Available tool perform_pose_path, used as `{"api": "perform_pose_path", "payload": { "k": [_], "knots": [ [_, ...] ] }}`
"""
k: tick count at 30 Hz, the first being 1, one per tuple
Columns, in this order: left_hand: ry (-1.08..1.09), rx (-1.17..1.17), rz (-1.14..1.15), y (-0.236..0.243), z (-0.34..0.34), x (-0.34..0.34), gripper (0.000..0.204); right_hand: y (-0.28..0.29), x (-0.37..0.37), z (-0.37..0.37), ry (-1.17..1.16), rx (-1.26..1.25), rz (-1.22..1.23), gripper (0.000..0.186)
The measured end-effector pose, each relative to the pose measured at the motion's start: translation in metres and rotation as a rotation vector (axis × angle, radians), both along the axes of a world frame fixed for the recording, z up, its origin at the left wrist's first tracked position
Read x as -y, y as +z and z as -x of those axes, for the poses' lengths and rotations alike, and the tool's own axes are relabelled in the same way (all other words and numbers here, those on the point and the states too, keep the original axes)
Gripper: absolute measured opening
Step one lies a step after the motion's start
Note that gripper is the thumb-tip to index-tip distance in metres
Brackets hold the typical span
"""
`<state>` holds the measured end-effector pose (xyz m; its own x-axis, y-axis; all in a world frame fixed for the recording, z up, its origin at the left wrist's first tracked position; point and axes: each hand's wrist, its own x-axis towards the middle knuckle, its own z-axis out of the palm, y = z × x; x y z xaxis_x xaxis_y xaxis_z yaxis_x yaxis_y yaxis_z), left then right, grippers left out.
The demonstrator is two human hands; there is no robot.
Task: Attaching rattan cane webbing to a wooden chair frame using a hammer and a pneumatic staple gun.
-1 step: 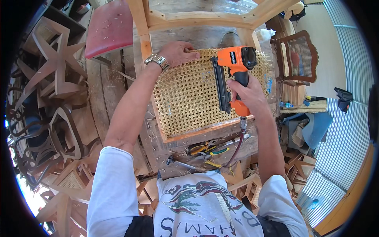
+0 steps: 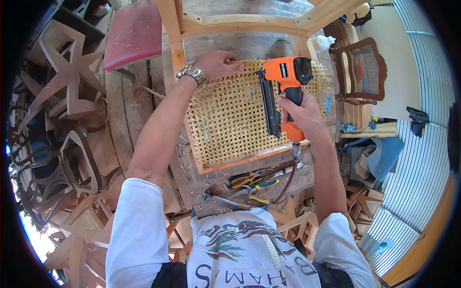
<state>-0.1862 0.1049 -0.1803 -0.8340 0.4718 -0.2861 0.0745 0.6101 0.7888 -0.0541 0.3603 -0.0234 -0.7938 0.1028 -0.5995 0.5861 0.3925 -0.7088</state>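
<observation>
A sheet of woven cane webbing (image 2: 230, 120) covers a wooden chair seat frame (image 2: 225, 166) in front of me. My right hand (image 2: 303, 114) is wrapped round the black grip of an orange and black pneumatic stapler (image 2: 281, 69). The stapler's nose is at the far rail, over the cane, and a dark red air hose (image 2: 289, 181) runs from its handle end toward me. At the far left edge my left hand (image 2: 218, 66) grips the cane webbing, thumb on top and fingers bent over the edge. Its fingertips are partly hidden.
The wooden bench (image 2: 187, 165) is strewn with staples. Pliers (image 2: 252, 185) and a hammer (image 2: 223, 198) lie between the seat and me. A red padded seat (image 2: 133, 36) stands far left, chair parts (image 2: 72, 77) are piled left, and a cane chair back (image 2: 367, 67) stands right.
</observation>
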Motion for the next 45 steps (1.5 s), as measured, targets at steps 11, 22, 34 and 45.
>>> {"api": "perform_pose_path", "payload": {
  "k": [11,22,34,45],
  "knots": [
    [-0.002,-0.004,-0.023,-0.001,0.0,0.0,0.074,-0.01,-0.001,0.004,0.068,-0.001,-0.034,0.023],
    [-0.006,-0.008,-0.04,-0.004,0.001,0.0,0.073,-0.016,0.0,0.001,0.051,-0.053,-0.014,0.022],
    [-0.015,0.038,0.068,0.007,0.0,-0.003,0.068,-0.009,0.03,0.003,0.079,0.025,-0.228,0.023],
    [-0.063,-0.038,0.056,0.002,0.003,-0.004,0.072,-0.014,0.037,0.007,0.109,0.034,-0.284,0.02]
  ]
}}
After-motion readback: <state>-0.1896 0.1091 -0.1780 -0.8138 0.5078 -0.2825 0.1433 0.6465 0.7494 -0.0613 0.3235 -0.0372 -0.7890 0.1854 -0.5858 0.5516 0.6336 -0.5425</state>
